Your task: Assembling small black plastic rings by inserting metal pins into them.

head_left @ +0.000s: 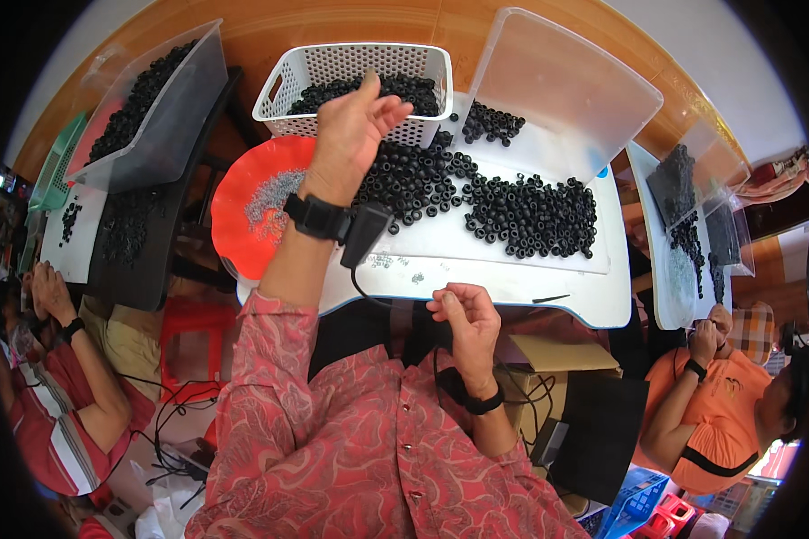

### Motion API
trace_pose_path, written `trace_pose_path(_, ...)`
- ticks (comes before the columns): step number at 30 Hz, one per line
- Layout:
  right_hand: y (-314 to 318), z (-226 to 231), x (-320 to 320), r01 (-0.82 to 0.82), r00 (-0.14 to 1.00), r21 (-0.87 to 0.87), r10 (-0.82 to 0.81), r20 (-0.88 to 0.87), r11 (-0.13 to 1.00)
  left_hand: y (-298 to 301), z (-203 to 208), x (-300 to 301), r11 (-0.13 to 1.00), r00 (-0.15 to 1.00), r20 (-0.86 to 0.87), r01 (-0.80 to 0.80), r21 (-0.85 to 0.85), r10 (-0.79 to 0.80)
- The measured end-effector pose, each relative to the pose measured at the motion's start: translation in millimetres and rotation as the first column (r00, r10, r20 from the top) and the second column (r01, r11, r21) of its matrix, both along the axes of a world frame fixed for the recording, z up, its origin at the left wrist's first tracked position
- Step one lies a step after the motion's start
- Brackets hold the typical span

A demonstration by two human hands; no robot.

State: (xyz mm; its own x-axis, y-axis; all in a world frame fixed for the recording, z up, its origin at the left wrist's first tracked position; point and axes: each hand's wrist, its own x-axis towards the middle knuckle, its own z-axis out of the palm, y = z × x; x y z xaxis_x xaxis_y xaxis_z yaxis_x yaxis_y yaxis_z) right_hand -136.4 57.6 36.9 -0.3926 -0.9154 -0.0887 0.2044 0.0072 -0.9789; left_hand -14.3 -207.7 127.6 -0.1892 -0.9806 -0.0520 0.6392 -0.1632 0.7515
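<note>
My left hand (355,126) is raised over the front edge of a white perforated basket (279,87), its thumb and fingers apart and nothing visible in them. Small black ring-shaped parts (404,88) fill the basket's bottom. More loose black rings (535,216) spread across the white table (503,286). Close to my body, at the table's front edge, my right hand (469,328) has its fingers curled and thumb pressed in; whatever it holds is too small to make out. Beside my left forearm sits a red scalloped dish (234,211) with tiny clear or silvery pieces (274,202).
A clear plastic bin (566,90) stands tilted at the table's back right. A thin black tool (551,298) lies near the front edge. Co-workers sit at side tables left (90,386) and right (710,404). An open cardboard box (562,353) is below, right.
</note>
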Motion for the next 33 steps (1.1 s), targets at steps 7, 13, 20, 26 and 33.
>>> trace_pose_path(7, -5, -22, -6, 0.044, 0.824, -0.084, -0.083, -0.56, 0.996, 47, -13, 13, 0.992, 0.988, 0.118, 0.109, -0.062, -0.101)
trace_pose_path(13, -21, -26, -17, 0.079, 0.521, -0.206, -0.217, -0.826, 0.975, 123, -56, 17, 0.981, 0.914, 0.36, 0.196, 0.014, -0.187)
trace_pose_path(20, -34, -32, -17, 0.151, 0.398, -0.105, -0.158, -0.904, 0.983, 161, -98, 5, 0.971, 0.813, 0.533, 0.218, 0.098, -0.236)
trace_pose_path(26, -34, -30, -17, 0.114, 0.369, -0.14, -0.173, -0.913, 0.984, 166, -108, -9, 0.955, 0.765, 0.601, 0.296, -0.006, -0.233)
trace_pose_path(33, -23, -21, -17, 0.063, 0.485, -0.245, -0.244, -0.84, 0.967, 166, -100, -18, 0.925, 0.667, 0.701, 0.379, -0.028, -0.252)
